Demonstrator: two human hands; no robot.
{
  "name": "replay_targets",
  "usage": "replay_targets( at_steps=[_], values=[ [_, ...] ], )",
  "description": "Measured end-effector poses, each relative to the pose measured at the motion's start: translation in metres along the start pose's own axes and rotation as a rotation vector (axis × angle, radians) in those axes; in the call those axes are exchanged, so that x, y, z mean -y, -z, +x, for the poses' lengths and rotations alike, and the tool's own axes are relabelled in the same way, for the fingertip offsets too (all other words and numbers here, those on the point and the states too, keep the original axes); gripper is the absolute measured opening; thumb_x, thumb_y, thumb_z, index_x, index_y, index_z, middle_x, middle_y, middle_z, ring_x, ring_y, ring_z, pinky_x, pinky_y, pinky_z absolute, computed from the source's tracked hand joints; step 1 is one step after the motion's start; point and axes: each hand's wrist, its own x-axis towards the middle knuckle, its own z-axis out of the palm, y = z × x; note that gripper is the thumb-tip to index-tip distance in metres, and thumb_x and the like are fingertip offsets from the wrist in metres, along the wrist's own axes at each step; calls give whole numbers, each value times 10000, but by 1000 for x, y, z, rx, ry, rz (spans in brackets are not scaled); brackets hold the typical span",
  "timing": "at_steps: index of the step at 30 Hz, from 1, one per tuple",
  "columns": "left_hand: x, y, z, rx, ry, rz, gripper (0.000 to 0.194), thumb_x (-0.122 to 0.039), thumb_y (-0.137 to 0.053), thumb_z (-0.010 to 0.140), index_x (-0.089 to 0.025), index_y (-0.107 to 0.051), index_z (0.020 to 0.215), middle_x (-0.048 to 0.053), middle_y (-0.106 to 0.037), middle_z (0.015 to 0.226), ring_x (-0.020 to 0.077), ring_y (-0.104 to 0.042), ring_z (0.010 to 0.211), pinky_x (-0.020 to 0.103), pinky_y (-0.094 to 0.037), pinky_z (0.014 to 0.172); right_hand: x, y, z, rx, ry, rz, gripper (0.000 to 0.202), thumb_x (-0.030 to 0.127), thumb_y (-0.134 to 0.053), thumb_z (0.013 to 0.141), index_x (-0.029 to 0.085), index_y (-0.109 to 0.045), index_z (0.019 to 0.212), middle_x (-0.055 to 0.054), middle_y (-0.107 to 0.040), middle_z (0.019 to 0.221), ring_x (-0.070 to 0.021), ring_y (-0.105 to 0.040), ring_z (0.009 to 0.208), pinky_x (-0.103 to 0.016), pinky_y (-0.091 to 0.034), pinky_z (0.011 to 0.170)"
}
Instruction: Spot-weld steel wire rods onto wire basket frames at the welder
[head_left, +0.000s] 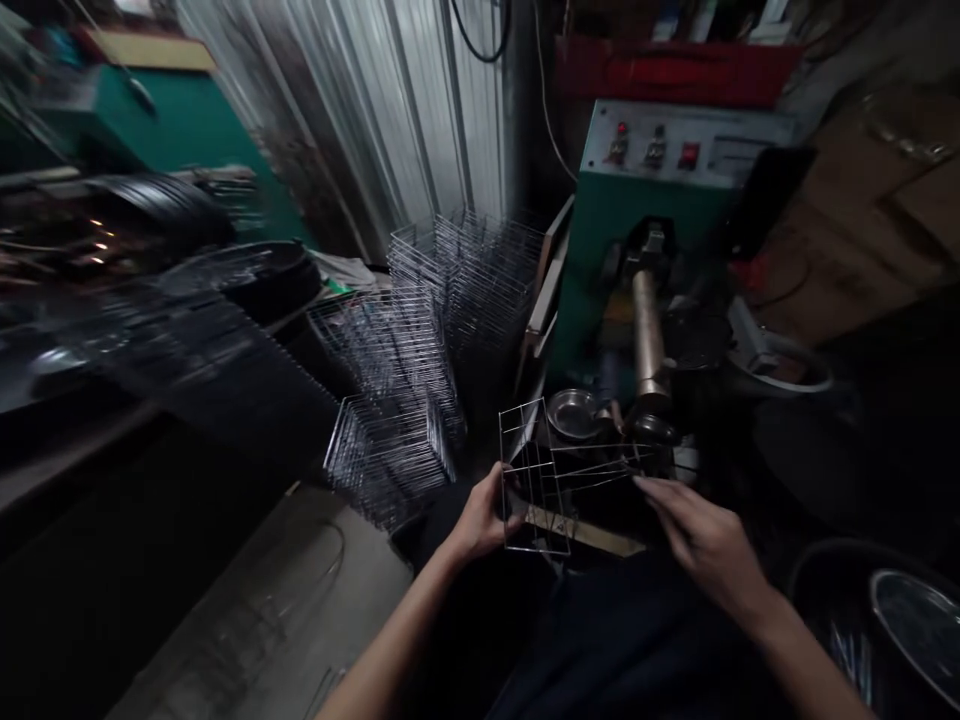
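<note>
My left hand (484, 515) is closed around the near left side of a thin wire rack (556, 477), with the thumb up along its edge. The rack stands upright, its long wires reaching right to the working end of a green spot welder (585, 270). My right hand (705, 540) is at those wire ends, thumb and fingers pinched together. Whatever lies between its fingertips is too small to make out. Just above the wires, the welder's copper-coloured arm (647, 330) ends over a dark round tip. A small metal dish (574, 413) sits beside it.
Stacked wire racks (390, 440) stand to the left, with more wire racks (480, 270) behind them. Corrugated metal sheeting (420, 100) forms the back. A dark bench (187, 370) runs along the left. At lower right is a dark tub (817, 570); cardboard boxes (847, 220) are farther back.
</note>
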Motion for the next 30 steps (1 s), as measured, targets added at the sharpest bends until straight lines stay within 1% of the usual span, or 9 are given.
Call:
replay_targets(
  at_steps=[2,5,9,13,15,17,22,27,30],
  values=[
    [-4,-2,-1,1,-9,5,388,-250,-684,723,-204,-501,1061,23,-650,966,187,-645,878,324,-540,850,5,-14,18,34,18,-27,453,60,-454,984,243,-643,1353,-42,-734,1231,-177,-733,1056,-270,-620,903],
    [-6,-4,1,0,16,35,430,-251,-709,706,-198,-529,1093,29,-669,978,200,-653,897,332,-552,860,0,-25,28,71,17,-114,474,10,-436,942,217,-688,1286,-50,-740,1221,-172,-744,1021,-239,-624,826],
    [-7,-6,7,34,46,50,457,-255,-726,698,-192,-554,1117,26,-682,971,198,-657,888,327,-569,849,-14,-27,26,128,-35,-178,494,-13,-461,899,221,-697,1265,-34,-740,1231,-165,-744,1017,-208,-609,734],
    [-5,-12,13,80,39,15,447,-260,-713,710,-186,-554,1121,11,-675,940,176,-650,851,307,-570,826,-23,-27,24,196,-69,-232,543,-37,-465,870,229,-684,1289,-19,-734,1253,-164,-753,972,-232,-611,709],
    [-3,-16,16,100,38,7,432,-262,-708,713,-189,-548,1108,6,-671,926,173,-649,841,302,-570,814,-27,-28,23,189,-54,-270,569,-44,-456,873,222,-661,1331,-23,-720,1283,-174,-749,1003,-249,-618,726],
    [-1,-18,20,109,28,-4,395,-262,-701,718,-195,-541,1072,5,-670,920,173,-651,832,299,-570,800,-31,-31,22,155,-39,-277,566,-42,-452,889,222,-652,1348,-25,-717,1289,-173,-745,1024,-249,-619,746],
    [4,-18,29,119,23,9,362,-268,-696,722,-206,-530,1038,-4,-670,904,171,-658,819,299,-572,795,-40,-38,21,74,-25,-177,477,4,-487,948,241,-664,1322,-22,-731,1260,-149,-741,1039,-215,-605,802],
    [14,-16,40,97,20,8,368,-267,-709,708,-205,-541,1029,9,-679,934,182,-668,848,313,-573,813,-48,-42,26,94,-36,-138,482,9,-543,922,268,-670,1308,-17,-744,1231,-150,-740,1046,-217,-601,816],
    [19,-16,46,102,21,-6,394,-262,-709,698,-206,-535,1046,11,-681,941,187,-674,857,320,-575,814,-51,-44,30,84,-34,-138,478,2,-563,901,256,-682,1288,-22,-755,1202,-160,-747,1023,-232,-602,817]
  ],
)
